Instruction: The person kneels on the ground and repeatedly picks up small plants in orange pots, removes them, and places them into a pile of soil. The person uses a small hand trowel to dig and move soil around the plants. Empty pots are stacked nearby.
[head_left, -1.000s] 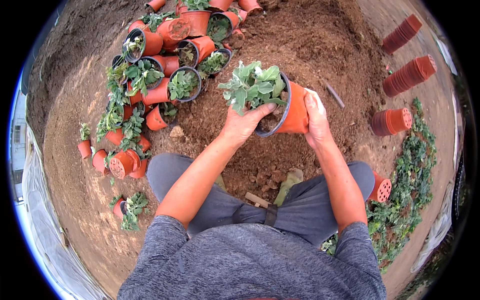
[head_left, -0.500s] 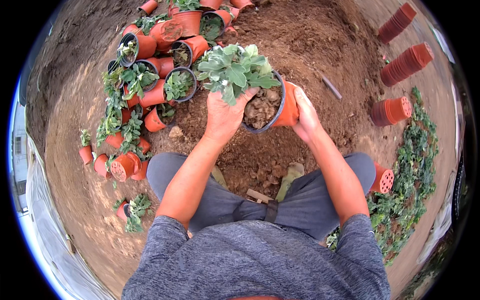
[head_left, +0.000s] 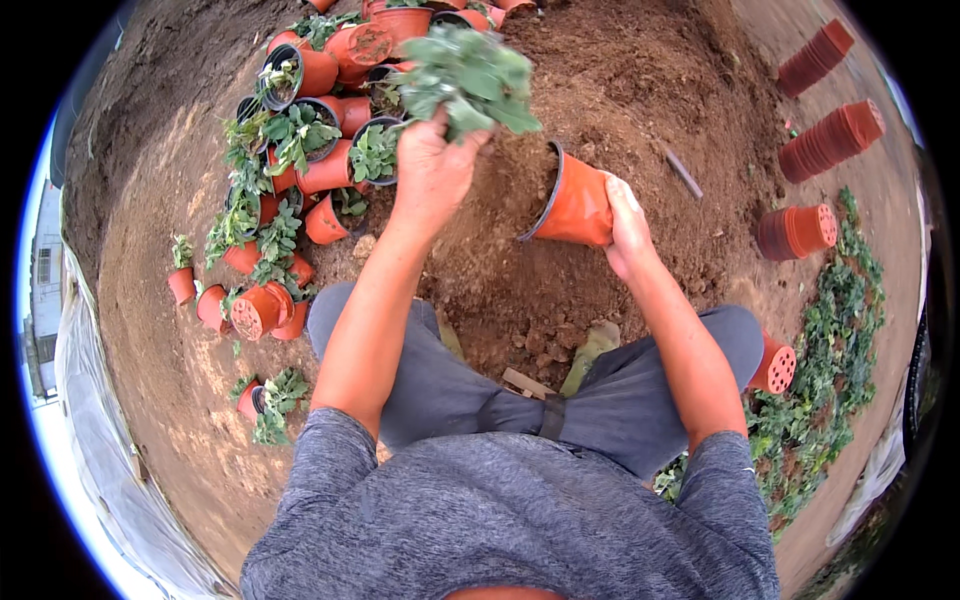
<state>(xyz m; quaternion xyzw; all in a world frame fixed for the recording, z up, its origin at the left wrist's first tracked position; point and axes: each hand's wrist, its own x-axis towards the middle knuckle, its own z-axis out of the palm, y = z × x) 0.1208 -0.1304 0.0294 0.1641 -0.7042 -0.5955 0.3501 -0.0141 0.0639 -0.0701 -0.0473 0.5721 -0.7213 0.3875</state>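
My left hand [head_left: 437, 172] is closed round the base of a leafy green plant [head_left: 468, 80], which is smeared by motion. Below the leaves, brown soil [head_left: 500, 205] blurs as it falls; the plant's roots cannot be made out. My right hand [head_left: 628, 226] grips a terracotta-coloured plastic pot [head_left: 580, 203] with a black inside by its base end. The pot lies tilted on its side in the air, its mouth facing left toward the plant. Plant and pot are apart.
Several potted plants [head_left: 325, 175] lie heaped at the far left. Stacks of pots [head_left: 832, 140] stand at the right, beside a row of uprooted-looking greenery [head_left: 825, 350]. A loose stick [head_left: 685, 174] lies on the soil mound [head_left: 620, 90]. One small potted plant [head_left: 270, 402] lies near left.
The plant has come out of the pot, lifted up and away by my left hand. My right hand has tipped the pot further onto its side, and soil is dropping between them.
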